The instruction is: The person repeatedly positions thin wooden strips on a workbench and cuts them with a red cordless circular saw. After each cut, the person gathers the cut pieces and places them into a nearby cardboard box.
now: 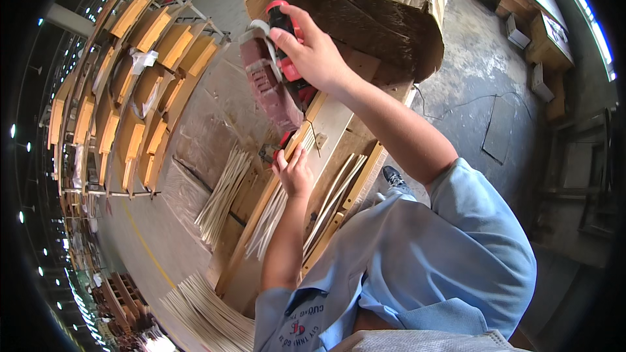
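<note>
Left of the work: racks of pale wooden frame parts (140, 85) stacked in rows along the curved edge of the view, well apart from the hands. On the counter (215, 117), nearer in: a loose bundle of thin pale wooden strips (223, 195), lying flat beside the jig boards. At lower left: a second fan of the same strips (202, 316), near the counter's near edge. Centre: left hand (292, 171), fingers curled and pressing down on the end of a strip (277, 205) laid along a guide board, close under the machine. Above it: red and grey power tool (270, 81), a handheld planer or sander by its shape, seated at the far end of the guide. Right hand (312, 52) clenched around the tool's red handle, arm extended. Step in hand, as judged: feeding or steadying one strip at the tool while the tool is held in place. Next move calls for firm downward pressure from the left hand, fingers kept clear of the tool's underside, and a straight pull or push along the guide. Beyond the tool: a large cardboard-covered block (365, 0). Right: bare grey concrete floor (476, 85), a cable across it, wooden benches (541, 26) by the far wall.
</note>
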The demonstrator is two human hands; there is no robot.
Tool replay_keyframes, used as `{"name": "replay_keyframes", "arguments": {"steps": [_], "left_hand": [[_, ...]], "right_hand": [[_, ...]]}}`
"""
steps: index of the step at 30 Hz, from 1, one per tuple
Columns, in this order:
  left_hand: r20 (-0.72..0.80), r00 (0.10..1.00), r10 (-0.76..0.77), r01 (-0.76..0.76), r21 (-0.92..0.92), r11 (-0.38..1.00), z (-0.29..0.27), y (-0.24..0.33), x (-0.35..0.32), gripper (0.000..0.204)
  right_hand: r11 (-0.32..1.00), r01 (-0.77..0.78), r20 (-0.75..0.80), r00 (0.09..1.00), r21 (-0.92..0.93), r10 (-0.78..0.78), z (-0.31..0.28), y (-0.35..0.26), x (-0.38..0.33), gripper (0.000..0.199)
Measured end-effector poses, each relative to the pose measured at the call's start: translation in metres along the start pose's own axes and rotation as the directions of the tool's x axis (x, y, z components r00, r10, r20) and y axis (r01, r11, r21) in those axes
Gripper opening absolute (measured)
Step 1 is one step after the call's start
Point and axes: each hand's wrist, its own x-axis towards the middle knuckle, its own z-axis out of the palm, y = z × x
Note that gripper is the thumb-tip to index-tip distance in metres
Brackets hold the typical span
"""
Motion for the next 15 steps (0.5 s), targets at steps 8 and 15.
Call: {"name": "replay_keyframes", "arguments": {"steps": [8,15], "left_hand": [[-0.026,0.998,-0.052,0.052,-0.005,0.999,-0.002,-0.007,-0.003,0.037],[-0.062,0.998,0.033,-0.031,0.037,0.999,0.009,-0.007,0.000,0.033]], "right_hand": [[0.912,0.132,-0.304,0.953,0.388,-0.009,0.019,0.058,-0.064,0.033],[0.320,-0.881,0.213,0.407,0.347,0.888,0.050,0.155,-0.207,0.049]]}}
